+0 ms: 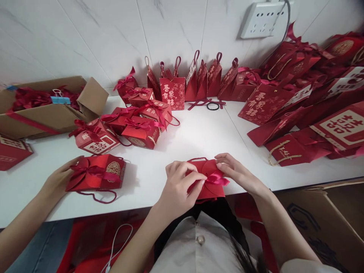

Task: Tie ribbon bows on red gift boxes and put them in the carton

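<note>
A red gift box (209, 192) with a pink-red ribbon bow (216, 178) on top sits at the table's front edge, before my body. My left hand (179, 185) comes over its left side, thumb and forefinger pinched on the ribbon near the knot. Against the box's far right corner rests my right hand (240, 173), its fingers stretched out and touching the red flap. A dark red cord handle (198, 159) shows behind the box. To the left, another person's hand (61, 175) holds a similar red box (95, 172) with a tied bow and cord handles.
Several ribboned boxes (142, 131) cluster at centre left on the white table (196, 132). A cardboard box (36, 123) of ribbons stands far left. Red bags (172, 93) line the wall, with a black ring (212, 106) before them. More boxes (295, 146) pile up right.
</note>
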The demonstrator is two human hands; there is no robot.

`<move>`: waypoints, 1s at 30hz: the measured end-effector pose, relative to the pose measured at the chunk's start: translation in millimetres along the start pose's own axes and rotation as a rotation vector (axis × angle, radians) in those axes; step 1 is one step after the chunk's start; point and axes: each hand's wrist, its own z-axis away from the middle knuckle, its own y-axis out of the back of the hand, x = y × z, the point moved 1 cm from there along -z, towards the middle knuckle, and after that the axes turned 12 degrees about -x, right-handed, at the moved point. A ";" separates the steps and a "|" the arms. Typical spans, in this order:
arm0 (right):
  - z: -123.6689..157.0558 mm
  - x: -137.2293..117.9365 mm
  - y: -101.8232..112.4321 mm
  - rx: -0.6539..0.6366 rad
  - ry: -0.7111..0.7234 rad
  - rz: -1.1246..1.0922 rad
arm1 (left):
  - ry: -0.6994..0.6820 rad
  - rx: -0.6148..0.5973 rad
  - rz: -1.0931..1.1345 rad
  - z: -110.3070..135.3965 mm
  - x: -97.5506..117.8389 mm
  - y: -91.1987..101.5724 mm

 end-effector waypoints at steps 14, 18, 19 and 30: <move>-34.7 -23.7 -2.5 0.014 0.263 0.018 | 0.067 -0.109 0.041 -1.9 -2.9 -4.3; -57.7 -24.4 0.4 -0.019 0.201 0.035 | 0.082 -0.103 0.012 -2.4 -3.8 -5.4; -59.5 -22.4 1.5 0.019 0.185 0.053 | 0.089 -0.097 0.007 -2.7 -3.6 -5.7; 25.7 1.9 -11.2 0.092 0.128 0.421 | 0.281 0.285 0.295 18.3 -19.3 1.9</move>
